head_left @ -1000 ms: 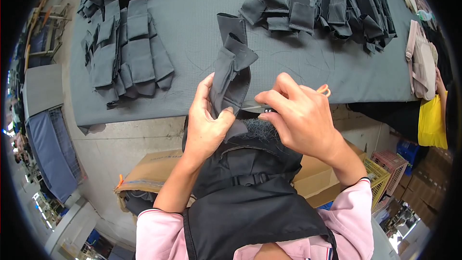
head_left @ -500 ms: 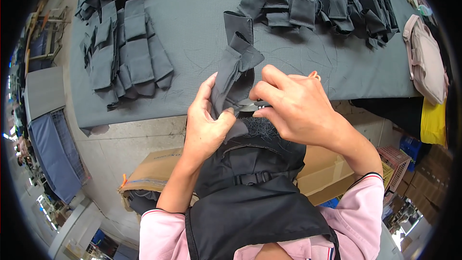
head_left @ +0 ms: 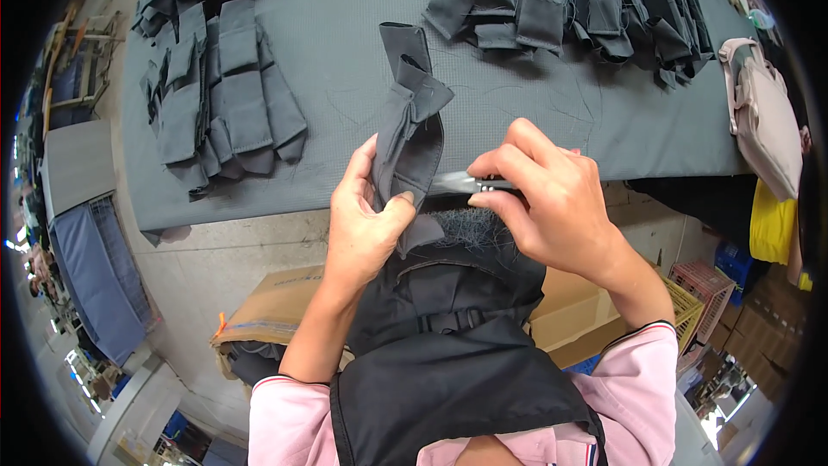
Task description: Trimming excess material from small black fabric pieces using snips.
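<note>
The left hand [head_left: 362, 211] is closing around the lower part of a folded dark gray fabric strip [head_left: 405, 134], its thumb pressing on the near side and its fingers wrapping the left edge. The strip is rising beyond that hand, with a flap jutting out rightward. The right hand [head_left: 552, 198], just across from it, is pinching small metal-bladed snips [head_left: 455, 182] between thumb and bent fingers; the blades are pointing left and reaching the strip's right edge, though whether they are gripping a thread is too small to tell. Below the snips, between the hands, a clump of loose threads [head_left: 483, 229] is lying on dark cloth. Beyond the left hand, to its left, stitched gray pieces [head_left: 233, 86] are lying on the covered table [head_left: 319, 78]; beyond the right hand, more strips [head_left: 561, 13] are lying bunched.
</note>
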The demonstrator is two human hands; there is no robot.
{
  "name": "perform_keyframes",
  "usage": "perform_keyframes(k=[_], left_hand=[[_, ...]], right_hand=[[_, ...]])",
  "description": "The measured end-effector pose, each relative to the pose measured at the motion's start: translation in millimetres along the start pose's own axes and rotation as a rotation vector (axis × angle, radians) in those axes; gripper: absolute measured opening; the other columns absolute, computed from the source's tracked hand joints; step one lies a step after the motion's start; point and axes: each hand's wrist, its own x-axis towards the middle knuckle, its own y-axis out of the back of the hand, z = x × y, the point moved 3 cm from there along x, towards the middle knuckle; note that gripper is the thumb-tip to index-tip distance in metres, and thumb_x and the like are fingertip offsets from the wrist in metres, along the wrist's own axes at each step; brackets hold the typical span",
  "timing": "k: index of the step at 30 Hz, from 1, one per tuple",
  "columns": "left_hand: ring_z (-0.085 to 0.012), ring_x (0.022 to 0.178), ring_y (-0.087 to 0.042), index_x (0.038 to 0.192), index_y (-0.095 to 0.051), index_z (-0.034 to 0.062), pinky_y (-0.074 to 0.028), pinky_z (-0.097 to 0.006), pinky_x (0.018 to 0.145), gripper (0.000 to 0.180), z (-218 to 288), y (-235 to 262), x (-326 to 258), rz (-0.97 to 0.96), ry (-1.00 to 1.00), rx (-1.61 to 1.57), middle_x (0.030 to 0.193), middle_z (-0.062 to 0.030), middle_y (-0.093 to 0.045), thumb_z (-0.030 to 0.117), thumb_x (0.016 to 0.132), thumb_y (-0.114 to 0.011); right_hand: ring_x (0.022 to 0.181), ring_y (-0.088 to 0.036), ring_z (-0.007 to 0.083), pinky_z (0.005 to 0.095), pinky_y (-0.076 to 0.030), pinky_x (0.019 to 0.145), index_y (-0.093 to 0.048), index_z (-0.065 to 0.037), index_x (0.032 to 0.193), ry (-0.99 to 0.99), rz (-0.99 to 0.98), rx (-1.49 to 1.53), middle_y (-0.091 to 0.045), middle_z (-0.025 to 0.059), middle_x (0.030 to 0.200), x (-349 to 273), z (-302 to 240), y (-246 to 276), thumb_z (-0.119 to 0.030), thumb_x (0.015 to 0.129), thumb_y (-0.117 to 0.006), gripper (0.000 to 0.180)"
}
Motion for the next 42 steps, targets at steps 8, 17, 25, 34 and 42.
perform_keyframes(k=[8,17,25,34,42], left_hand=[[-0.0166,0.111,-0.051,0.134,-0.033,-0.0077,-0.039,-0.027,0.096,0.061,1,-5,-2,0.041,-0.071,0.082,0.122,-0.0136,-0.051,-0.007,0.076,-0.052],[-0.0175,0.112,-0.050,0.133,-0.033,-0.0099,-0.037,-0.028,0.098,0.062,-2,0,0,-0.009,-0.037,0.045,0.122,-0.0144,-0.051,-0.007,0.074,-0.052],[-0.0167,0.112,-0.049,0.133,-0.033,-0.0108,-0.036,-0.027,0.097,0.063,-1,-1,0,-0.015,0.036,-0.026,0.121,-0.0135,-0.051,-0.006,0.073,-0.052],[-0.0153,0.103,-0.054,0.134,-0.033,-0.0078,-0.043,-0.028,0.090,0.058,1,-4,3,-0.006,0.114,-0.161,0.114,-0.0136,-0.054,0.000,0.080,-0.052],[-0.0238,0.095,-0.062,0.118,-0.046,-0.0052,-0.053,-0.034,0.081,0.058,-6,3,8,-0.158,0.119,-0.439,0.106,-0.0172,-0.057,0.047,0.094,-0.045]], right_hand=[[0.057,-0.055,0.0235,0.0351,-0.040,0.048,-0.056,-0.007,0.084,-0.075,0.013,-0.090,-0.049,0.0054,0.079,9,-7,-5,-0.009,0.066,-0.072,0.024],[0.057,-0.053,0.0239,0.0362,-0.039,0.049,-0.055,-0.010,0.083,0.080,-0.059,-0.066,-0.048,0.0031,0.081,19,5,-4,-0.011,0.065,-0.073,0.026],[0.064,-0.058,0.0237,0.0349,-0.045,0.055,-0.056,-0.003,0.078,0.030,-0.133,0.039,-0.050,0.0071,0.080,16,9,-2,-0.006,0.067,-0.071,0.019],[0.060,-0.049,0.0144,0.0268,-0.043,0.058,-0.064,-0.007,0.094,-0.301,0.024,0.663,-0.049,0.0050,0.070,6,9,-51,0.000,0.067,-0.068,0.028],[0.067,-0.060,0.0133,0.0250,-0.045,0.063,-0.060,-0.002,0.098,-0.351,0.321,0.946,-0.059,0.0083,0.074,6,-7,-72,0.010,0.074,-0.057,0.026]])
